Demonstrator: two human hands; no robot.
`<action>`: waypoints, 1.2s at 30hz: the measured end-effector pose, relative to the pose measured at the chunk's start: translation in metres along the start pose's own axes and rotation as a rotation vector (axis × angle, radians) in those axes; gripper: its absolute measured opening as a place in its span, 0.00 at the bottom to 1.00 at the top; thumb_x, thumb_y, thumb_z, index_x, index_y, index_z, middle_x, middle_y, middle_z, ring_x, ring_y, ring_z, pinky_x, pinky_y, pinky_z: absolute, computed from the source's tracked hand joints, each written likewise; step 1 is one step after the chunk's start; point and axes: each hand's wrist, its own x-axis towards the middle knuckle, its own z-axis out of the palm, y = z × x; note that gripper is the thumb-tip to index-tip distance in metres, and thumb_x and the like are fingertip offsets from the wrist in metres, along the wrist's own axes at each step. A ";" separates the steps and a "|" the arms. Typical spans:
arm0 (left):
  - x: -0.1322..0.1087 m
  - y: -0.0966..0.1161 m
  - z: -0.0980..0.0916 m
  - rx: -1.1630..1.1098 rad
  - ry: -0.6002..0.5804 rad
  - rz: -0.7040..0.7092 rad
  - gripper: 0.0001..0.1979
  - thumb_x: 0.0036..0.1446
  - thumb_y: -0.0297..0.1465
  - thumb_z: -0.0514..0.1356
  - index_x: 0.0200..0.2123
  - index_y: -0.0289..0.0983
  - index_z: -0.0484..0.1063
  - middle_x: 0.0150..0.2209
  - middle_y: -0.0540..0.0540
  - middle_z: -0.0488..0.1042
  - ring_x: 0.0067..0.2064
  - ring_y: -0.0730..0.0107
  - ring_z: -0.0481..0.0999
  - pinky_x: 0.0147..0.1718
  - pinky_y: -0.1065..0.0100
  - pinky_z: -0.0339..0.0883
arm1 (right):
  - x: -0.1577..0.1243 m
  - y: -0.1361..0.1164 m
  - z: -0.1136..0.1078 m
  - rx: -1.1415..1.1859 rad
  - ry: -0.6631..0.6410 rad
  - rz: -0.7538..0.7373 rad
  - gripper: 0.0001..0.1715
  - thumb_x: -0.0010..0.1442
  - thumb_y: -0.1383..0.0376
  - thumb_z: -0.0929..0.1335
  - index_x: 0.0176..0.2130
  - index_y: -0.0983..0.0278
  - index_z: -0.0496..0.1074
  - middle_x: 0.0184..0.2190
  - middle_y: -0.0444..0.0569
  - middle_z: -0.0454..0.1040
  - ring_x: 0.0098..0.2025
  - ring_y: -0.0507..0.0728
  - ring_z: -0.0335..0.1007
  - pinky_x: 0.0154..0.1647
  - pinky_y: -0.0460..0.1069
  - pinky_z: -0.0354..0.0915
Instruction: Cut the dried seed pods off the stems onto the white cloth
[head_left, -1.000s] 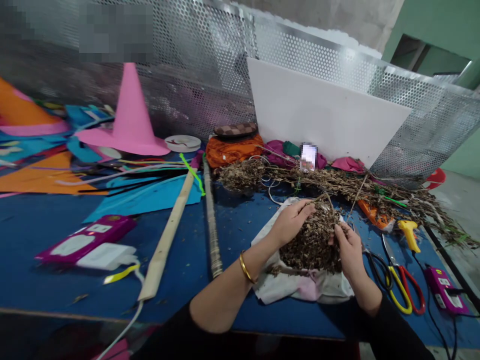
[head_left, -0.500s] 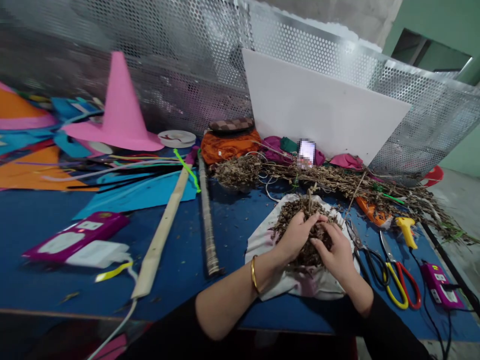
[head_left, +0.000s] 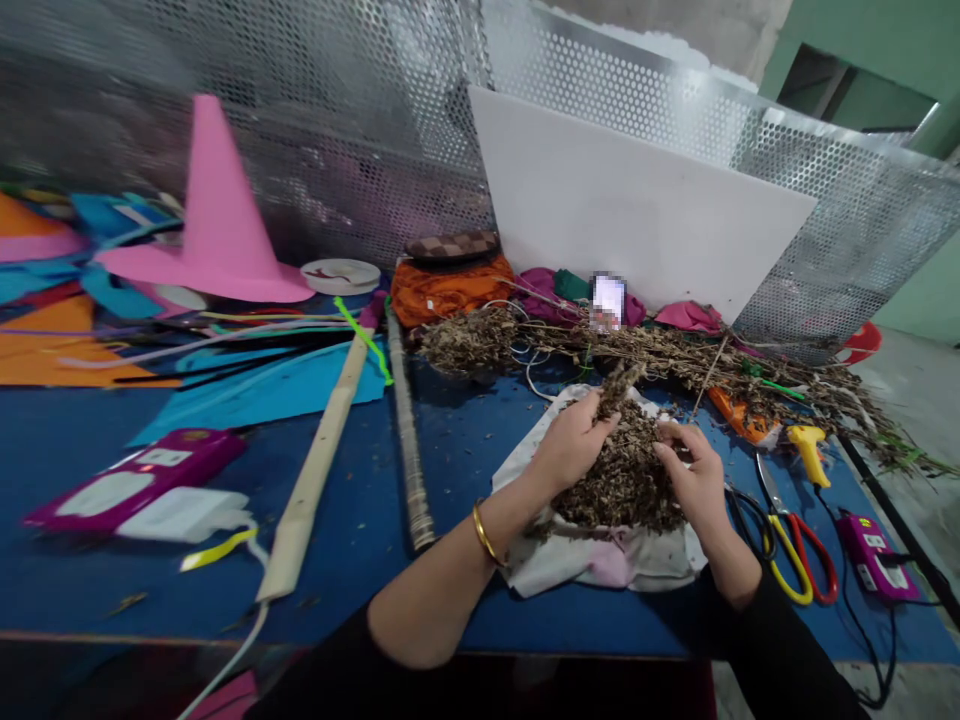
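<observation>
The pile of dried leaves (head_left: 634, 485) is lying on a white cloth (head_left: 536, 572) on the blue counter (head_left: 345, 580), its middle showing now that the left hand (head_left: 571, 442) and right hand (head_left: 699, 480), meeting over it half a second ago, are parting; handling seems to be continuing. The left grip is closing around a dried sprig (head_left: 619, 386); the right is curling loosely, its contents unclear.

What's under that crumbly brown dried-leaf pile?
A wrinkled, pink-stained white cloth shows around the pile, on the blue tabletop; whatever the pile covers can't be seen.
</observation>
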 end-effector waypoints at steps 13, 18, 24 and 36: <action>-0.011 0.002 0.010 0.507 -0.307 0.377 0.18 0.60 0.38 0.51 0.52 0.38 0.62 0.47 0.40 0.72 0.44 0.60 0.74 0.40 0.65 0.66 | 0.002 0.006 0.007 0.390 -0.047 0.286 0.13 0.48 0.56 0.71 0.29 0.64 0.75 0.18 0.43 0.72 0.21 0.52 0.68 0.24 0.47 0.66; -0.012 -0.001 0.014 0.662 -0.280 0.411 0.16 0.64 0.35 0.44 0.43 0.36 0.68 0.36 0.42 0.75 0.37 0.62 0.75 0.34 0.67 0.65 | 0.002 0.013 0.010 0.376 -0.080 0.302 0.17 0.52 0.55 0.69 0.33 0.65 0.75 0.20 0.44 0.72 0.22 0.53 0.70 0.25 0.48 0.68; -0.008 -0.005 0.009 0.568 -0.227 0.337 0.15 0.64 0.35 0.45 0.40 0.37 0.70 0.39 0.42 0.76 0.40 0.62 0.76 0.37 0.67 0.65 | 0.005 0.003 -0.001 -0.041 -0.073 -0.169 0.30 0.56 0.62 0.67 0.58 0.56 0.63 0.58 0.50 0.63 0.56 0.58 0.62 0.54 0.53 0.62; -0.005 -0.009 0.002 0.442 -0.319 0.412 0.16 0.61 0.34 0.49 0.51 0.41 0.68 0.46 0.44 0.75 0.44 0.64 0.75 0.41 0.68 0.64 | 0.006 0.013 -0.002 -0.116 -0.218 -0.193 0.09 0.58 0.62 0.66 0.38 0.59 0.75 0.34 0.46 0.76 0.38 0.55 0.71 0.41 0.47 0.65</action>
